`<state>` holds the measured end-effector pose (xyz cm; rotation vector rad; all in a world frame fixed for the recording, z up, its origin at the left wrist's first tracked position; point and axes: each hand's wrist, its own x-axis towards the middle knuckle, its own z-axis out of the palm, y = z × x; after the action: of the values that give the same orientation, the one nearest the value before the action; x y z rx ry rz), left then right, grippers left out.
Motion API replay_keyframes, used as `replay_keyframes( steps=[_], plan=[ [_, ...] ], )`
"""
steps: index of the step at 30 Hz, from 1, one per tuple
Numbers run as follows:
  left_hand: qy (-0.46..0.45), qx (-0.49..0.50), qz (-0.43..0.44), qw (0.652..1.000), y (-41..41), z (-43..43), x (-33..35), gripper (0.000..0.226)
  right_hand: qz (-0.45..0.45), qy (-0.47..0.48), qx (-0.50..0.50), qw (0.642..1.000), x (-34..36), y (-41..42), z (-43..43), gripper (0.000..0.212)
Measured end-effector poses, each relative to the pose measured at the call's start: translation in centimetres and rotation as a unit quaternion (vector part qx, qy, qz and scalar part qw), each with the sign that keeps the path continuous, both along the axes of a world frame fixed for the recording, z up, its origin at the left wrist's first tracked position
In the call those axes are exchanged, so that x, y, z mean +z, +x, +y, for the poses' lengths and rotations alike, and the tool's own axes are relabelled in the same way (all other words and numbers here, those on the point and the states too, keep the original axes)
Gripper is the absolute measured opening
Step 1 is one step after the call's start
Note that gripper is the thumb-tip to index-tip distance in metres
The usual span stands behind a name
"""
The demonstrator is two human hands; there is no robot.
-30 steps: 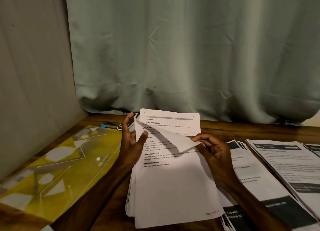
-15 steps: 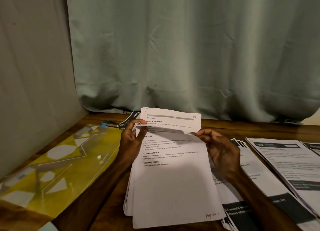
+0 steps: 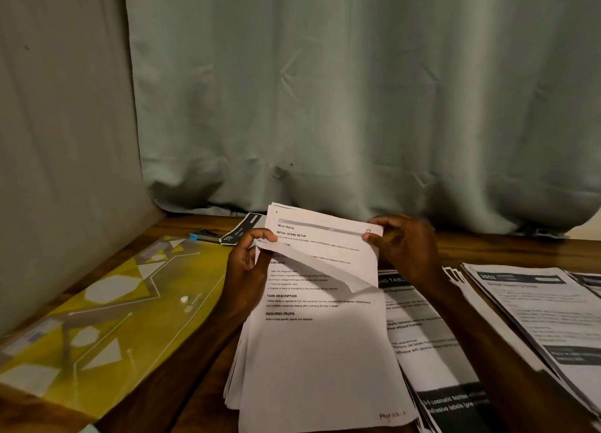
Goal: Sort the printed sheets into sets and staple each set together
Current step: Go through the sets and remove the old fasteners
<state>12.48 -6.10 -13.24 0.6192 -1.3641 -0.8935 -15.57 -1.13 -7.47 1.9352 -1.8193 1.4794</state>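
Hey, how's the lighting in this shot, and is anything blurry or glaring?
Head view: dim room, light strongest on the stack of sheets; the curled top page shades the text beneath; right hand smeared by motion, left hand sharper; printed piles at right go soft toward the edge; small glare spot on the yellow mat.

The thick stack of white printed sheets (image 3: 312, 367) lies on the brown wooden table (image 3: 487, 247) near me. My left hand (image 3: 244, 270) holds its far left edge, my right hand (image 3: 403, 247) its far right corner. Left of it lies the flat yellow plastic folder (image 3: 113, 302), with the small black and blue stapler (image 3: 203, 235) at the far end. Right lie two piles of black-and-white printed pages (image 3: 536, 315).
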Motion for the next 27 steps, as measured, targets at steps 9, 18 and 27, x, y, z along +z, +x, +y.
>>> replay_keyframes(
  steps=[9,18,27],
  plan=[
    [0.009,0.021,-0.03,0.999,-0.1,-0.5,-0.4,0.008,-0.073,-0.091,0.017,0.993,-2.7,0.1,0.1,0.013],
    [0.015,0.05,-0.024,0.998,-0.1,-0.8,-0.7,0.012,-0.013,-0.131,-0.013,0.991,-2.2,0.7,1.5,0.031],
    [0.034,0.103,-0.021,0.994,0.4,-1.0,-0.7,0.015,-0.124,0.009,0.236,0.964,-1.9,3.8,4.2,0.025]
  ],
)
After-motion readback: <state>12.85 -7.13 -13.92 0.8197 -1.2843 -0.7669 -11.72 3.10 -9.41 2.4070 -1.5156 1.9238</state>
